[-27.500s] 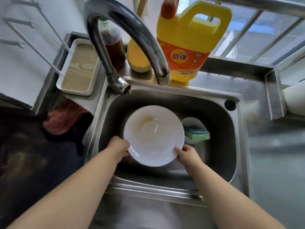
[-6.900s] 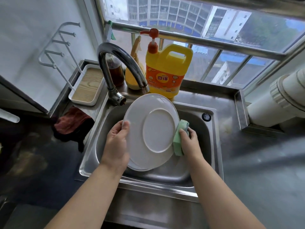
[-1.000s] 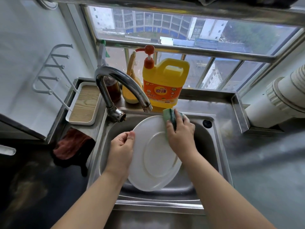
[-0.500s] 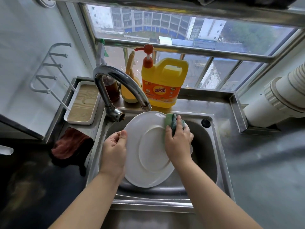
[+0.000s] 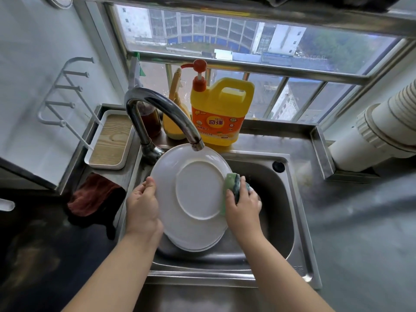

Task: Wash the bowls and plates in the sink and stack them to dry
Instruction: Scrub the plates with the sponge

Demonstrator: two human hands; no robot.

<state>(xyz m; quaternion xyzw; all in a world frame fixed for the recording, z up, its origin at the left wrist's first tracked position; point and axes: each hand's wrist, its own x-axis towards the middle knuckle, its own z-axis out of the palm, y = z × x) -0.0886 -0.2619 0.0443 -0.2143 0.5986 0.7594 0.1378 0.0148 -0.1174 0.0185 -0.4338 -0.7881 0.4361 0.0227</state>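
a white plate (image 5: 191,194), underside up, was held tilted over the sink (image 5: 281,199), below the faucet (image 5: 162,113); its left rim was grasped by the left hand (image 5: 141,206), while a green sponge (image 5: 231,188) was gripped against its right rim by the right hand (image 5: 244,206).

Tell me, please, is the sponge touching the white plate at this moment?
Touching. In the head view the right hand presses the green sponge flat against the right edge of the plate, with no gap between them.
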